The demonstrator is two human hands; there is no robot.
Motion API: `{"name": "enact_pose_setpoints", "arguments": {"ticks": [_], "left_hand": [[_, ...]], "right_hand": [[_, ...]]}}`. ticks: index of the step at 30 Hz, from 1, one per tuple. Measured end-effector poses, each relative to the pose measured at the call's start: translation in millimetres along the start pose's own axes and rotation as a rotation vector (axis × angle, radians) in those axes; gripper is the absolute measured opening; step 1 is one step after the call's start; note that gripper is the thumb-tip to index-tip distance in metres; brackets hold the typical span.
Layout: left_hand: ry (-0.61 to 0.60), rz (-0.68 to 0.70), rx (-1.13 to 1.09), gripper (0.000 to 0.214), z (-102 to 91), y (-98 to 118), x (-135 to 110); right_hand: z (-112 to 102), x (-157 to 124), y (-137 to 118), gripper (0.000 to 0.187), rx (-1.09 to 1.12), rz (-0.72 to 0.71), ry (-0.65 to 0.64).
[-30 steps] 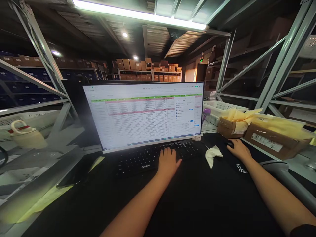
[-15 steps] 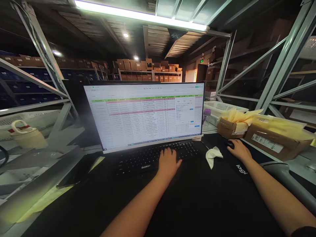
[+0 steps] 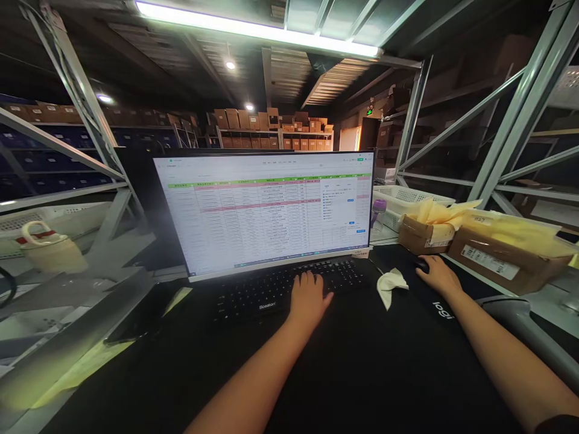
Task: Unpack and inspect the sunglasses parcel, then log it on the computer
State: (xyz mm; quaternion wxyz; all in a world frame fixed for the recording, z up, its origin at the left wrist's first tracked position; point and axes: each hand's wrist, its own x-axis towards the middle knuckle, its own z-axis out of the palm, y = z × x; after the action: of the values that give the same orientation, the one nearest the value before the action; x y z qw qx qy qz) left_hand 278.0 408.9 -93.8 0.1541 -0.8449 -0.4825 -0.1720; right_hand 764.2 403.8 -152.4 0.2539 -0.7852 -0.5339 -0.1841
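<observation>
Black "Bosston" keyboard point(image 3: 246, 297): under the left hand point(image 3: 306, 298), fingers loosely spread; long axis left-to-right below the monitor point(image 3: 266, 211). Black computer mouse point(image 3: 423, 264): forward-left beneath the right hand point(image 3: 438, 276), curled; grip cannot be told. Versus earlier frame: no visible change.

Black mouse point(image 3: 422, 264) (partly hidden).

Dark ceiling point(image 3: 289, 75), tube light point(image 3: 257, 28) — steel frame point(image 3: 413, 114), far shelves point(image 3: 280, 139)
</observation>
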Motion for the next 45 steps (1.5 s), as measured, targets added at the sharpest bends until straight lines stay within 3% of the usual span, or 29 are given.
{"name": "enact_pose_setpoints", "arguments": {"ticks": [24, 34, 45], "left_hand": [[-0.005, -0.006, -0.007, 0.054, 1.3, 0.4, 0.5], [-0.009, -0.003, -0.014, 0.055, 0.2, 0.5, 0.3], [-0.009, -0.010, -0.004, 0.054, 1.0, 0.5, 0.3]], "right_hand": [[1.1, 2.0, 0.9, 0.048, -0.006, 0.001, 0.002], [-0.5, -1.4, 1.6, 0.055, -0.013, 0.000, -0.014], [-1.3, -0.4, -0.5, 0.050, -0.032, 0.023, -0.002]]}}
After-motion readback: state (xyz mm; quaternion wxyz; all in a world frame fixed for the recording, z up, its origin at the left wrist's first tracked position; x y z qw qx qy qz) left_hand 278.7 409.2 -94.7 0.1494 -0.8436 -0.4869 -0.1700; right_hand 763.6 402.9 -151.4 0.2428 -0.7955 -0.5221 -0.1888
